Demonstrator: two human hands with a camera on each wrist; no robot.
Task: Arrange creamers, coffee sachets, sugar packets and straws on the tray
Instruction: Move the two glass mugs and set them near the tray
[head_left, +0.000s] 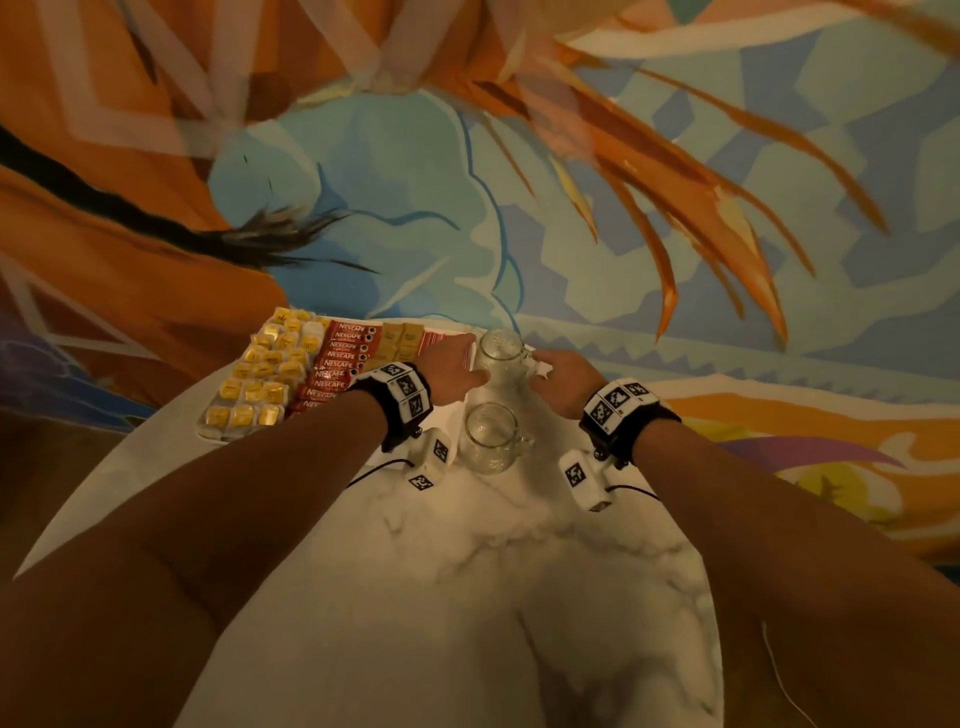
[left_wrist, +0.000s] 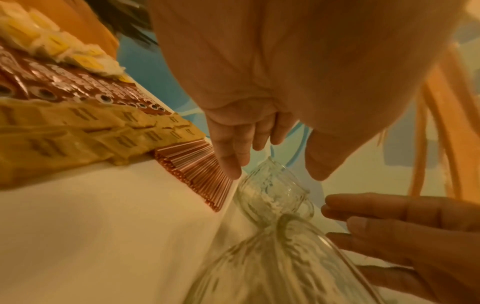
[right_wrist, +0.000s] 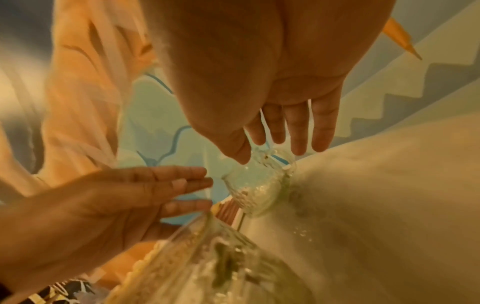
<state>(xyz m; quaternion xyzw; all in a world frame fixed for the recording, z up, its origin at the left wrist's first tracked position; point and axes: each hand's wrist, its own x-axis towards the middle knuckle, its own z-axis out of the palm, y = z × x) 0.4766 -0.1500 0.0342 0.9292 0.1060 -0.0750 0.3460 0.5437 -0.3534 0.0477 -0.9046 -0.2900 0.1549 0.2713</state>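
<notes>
A white tray (head_left: 208, 432) at the table's far left holds rows of gold-lidded creamers (head_left: 265, 364), red coffee sachets (head_left: 337, 364), brown sugar packets (head_left: 400, 338) and red-striped straws (head_left: 444, 338). My left hand (head_left: 465, 366) is open over the tray's right edge, its straight fingers (left_wrist: 231, 162) beside the straws (left_wrist: 197, 174). My right hand (head_left: 558, 371) is open on the other side of a far glass mug (head_left: 501, 358). Both hands flank that mug (right_wrist: 259, 185); contact with it is unclear. Neither hand holds anything.
A second glass mug (head_left: 491, 436) stands nearer to me, between my wrists. The tray and mugs sit on a white marble table (head_left: 467, 571). Beyond its far edge is a floor patterned in orange and blue.
</notes>
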